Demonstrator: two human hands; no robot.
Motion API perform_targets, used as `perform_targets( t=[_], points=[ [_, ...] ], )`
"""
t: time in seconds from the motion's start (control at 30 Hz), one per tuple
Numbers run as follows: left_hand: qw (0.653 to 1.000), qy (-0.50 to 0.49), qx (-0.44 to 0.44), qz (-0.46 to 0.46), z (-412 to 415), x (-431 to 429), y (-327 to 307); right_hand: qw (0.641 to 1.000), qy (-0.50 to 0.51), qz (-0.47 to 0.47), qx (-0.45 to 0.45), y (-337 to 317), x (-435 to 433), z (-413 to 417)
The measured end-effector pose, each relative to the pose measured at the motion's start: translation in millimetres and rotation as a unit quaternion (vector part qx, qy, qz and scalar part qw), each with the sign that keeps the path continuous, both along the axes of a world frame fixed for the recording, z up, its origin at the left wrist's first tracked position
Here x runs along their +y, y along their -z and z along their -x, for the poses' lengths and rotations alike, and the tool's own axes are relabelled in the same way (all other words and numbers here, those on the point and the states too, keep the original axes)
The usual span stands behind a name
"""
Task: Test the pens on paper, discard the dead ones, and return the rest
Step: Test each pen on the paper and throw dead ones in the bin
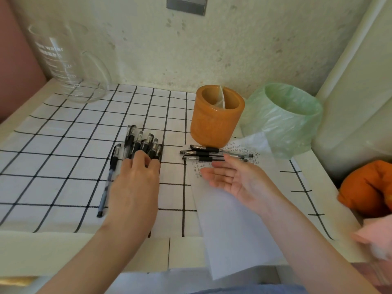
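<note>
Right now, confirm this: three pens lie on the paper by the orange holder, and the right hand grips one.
Not quite. The head view shows the right hand open, gripping nothing; the three pens do lie on the paper by the orange holder.

Bundle of black-capped clear pens (144,143): lower barrels are covered by the left hand (135,183); the grip cannot be told.
Handwritten marks (198,167) on the white paper sheet (233,225): too small to be read.
Grey metal wall plate (186,5): cut off by the top edge.
Orange cloth bundle (364,187): cut off by the right edge.
Pink object (377,240): blurred, unidentified.
Print (49,50) on the clear glass jug (70,81): blurred.
</note>
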State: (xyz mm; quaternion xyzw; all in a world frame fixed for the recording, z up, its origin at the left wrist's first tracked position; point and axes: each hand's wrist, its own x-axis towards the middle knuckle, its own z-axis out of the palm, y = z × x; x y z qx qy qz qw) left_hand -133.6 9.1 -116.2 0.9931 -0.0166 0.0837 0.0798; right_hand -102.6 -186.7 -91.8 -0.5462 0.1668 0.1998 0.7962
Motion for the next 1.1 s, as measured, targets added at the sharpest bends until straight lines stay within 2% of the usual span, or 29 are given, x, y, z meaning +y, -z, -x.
perform_targets(
  t=[0.33,0.5,0.63,0.77,0.9,0.97,1.03,1.1],
  points=[
    [0.998,-0.001,-0.005,0.056,-6,3,-1,0.991,-0.046,0.106,-0.065,4,6,1],
    [0.985,-0.003,-0.026,0.173,-7,0,-8,0.981,-0.063,0.143,-0.113,3,13,4],
    [0.948,0.010,-0.068,0.311,-9,-2,-16,0.976,-0.082,0.141,-0.141,4,22,7],
    [0.886,0.051,-0.046,0.459,-1,-19,-27,0.978,-0.094,0.097,-0.157,4,27,8],
    [0.856,0.107,0.005,0.505,5,-29,-28,0.979,-0.084,0.090,-0.165,4,24,6],
    [0.865,0.114,-0.014,0.488,5,-26,-26,0.978,-0.086,0.104,-0.158,1,20,4],
    [0.912,0.144,-0.075,0.377,2,-21,-24,0.973,-0.116,0.128,-0.153,-4,15,3],
    [0.936,0.185,-0.103,0.282,-2,-17,-20,0.970,-0.150,0.133,-0.137,-9,12,4]
  ],
)
